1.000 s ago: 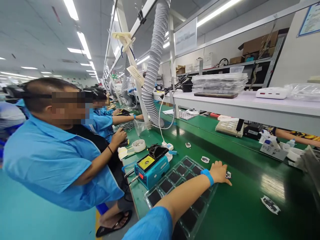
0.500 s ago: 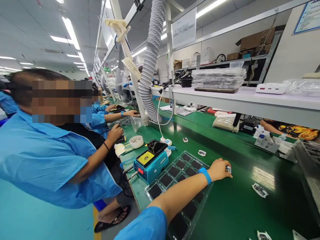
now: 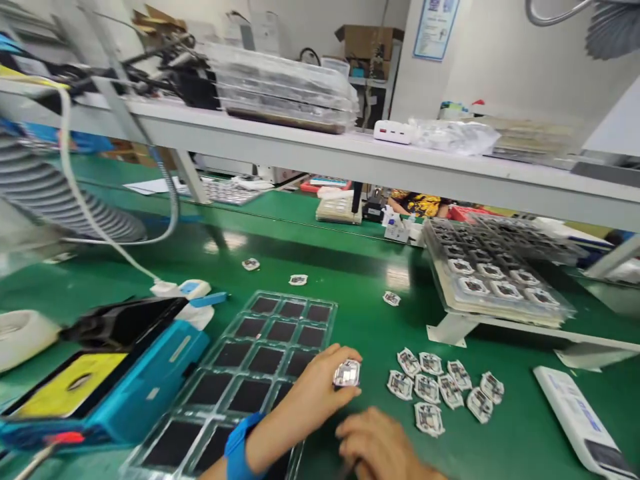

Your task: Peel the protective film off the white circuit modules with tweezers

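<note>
My left hand (image 3: 313, 393), with a blue band (image 3: 241, 443) around the wrist, pinches a small white-framed electronic part (image 3: 347, 373) between thumb and fingers. Below that hand lies a clear plastic tray (image 3: 333, 313) with black square pockets. My right hand (image 3: 377, 443) is at the bottom edge, close to the left one and somewhat blurred. Its fingers are curled, and a dark sliver shows under them that I cannot make out. To its right, several similar white-framed parts (image 3: 427, 389) lie loosely grouped on the green bench (image 3: 370, 333).
At the left stands a blue box-shaped device (image 3: 150, 380) with a yellow panel. A stack of trays (image 3: 505, 303) filled with parts rests on a white metal stand (image 3: 457, 328) at the right. A white box-like object (image 3: 583, 420) lies in front. A shelf (image 3: 300, 150) crosses above the bench.
The view has swung right, away from the co-worker. My left hand, stretched out over the bench before, is now drawn nearer with the part, and my right hand has come into view.
</note>
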Motion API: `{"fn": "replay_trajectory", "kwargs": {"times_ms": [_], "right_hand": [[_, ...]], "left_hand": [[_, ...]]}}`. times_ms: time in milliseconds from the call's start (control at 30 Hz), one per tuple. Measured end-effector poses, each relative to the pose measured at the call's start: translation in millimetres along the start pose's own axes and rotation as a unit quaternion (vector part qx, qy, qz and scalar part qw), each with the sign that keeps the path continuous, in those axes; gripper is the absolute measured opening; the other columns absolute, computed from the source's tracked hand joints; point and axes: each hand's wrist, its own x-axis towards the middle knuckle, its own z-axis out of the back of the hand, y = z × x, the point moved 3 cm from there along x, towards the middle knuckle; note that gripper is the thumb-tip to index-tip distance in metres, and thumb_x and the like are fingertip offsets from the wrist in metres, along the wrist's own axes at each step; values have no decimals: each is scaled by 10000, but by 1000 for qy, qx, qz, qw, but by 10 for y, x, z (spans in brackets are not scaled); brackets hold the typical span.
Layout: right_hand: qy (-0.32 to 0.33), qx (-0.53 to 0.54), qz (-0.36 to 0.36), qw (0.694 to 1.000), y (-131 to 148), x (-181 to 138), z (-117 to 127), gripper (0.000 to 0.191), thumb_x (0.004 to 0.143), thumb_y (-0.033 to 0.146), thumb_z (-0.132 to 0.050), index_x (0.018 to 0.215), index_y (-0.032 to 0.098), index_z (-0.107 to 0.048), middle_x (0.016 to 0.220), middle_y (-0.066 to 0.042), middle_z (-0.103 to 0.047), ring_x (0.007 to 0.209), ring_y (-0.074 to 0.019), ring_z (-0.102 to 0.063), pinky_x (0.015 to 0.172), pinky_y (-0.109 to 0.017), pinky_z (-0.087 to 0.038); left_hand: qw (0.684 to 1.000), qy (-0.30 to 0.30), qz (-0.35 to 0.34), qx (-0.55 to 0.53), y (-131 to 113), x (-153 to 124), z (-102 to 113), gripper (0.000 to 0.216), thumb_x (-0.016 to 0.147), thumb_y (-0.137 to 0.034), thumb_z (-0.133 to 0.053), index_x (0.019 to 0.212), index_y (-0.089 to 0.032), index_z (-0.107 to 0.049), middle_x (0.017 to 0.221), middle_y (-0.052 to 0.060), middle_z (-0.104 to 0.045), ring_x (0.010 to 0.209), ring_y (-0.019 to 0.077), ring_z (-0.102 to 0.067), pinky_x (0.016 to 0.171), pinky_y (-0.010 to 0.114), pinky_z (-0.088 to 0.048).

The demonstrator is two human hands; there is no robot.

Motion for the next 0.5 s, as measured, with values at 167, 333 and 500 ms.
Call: {"fn": "replay_trajectory", "kwargs": {"times_ms": [167,333,500], "right_hand": [[-45,-180,-277,943,-693,591,641,223,972,215,-437,1123,210,-601,1095,-104,-653,975,-211,-677,832,-312,-547],[-17,-260,-408,875,-1608,958,874,418,903,376,-646,1247,143,-595,1178,-172,-596,1007,-318,-683,826,-384,-515],[33,-272,-436,857,-1996,1021,861,489,814,493,-740,1177,176,-658,1172,-130,-606,966,-275,-681,807,-326,-485]], "left_hand": [[995,0,32,-91,91,-80,-85,351,640,-142,-686,976,-240,-697,960,27,-698,893,245,-638,800,312,-473],[981,13,51,-189,240,-121,-217,360,642,-231,-690,1001,-226,-694,886,30,-683,754,219,-604,659,287,-450],[959,45,97,-264,235,-204,-256,409,632,-281,-705,1032,-206,-676,752,-4,-595,656,179,-509,583,270,-393]]}}
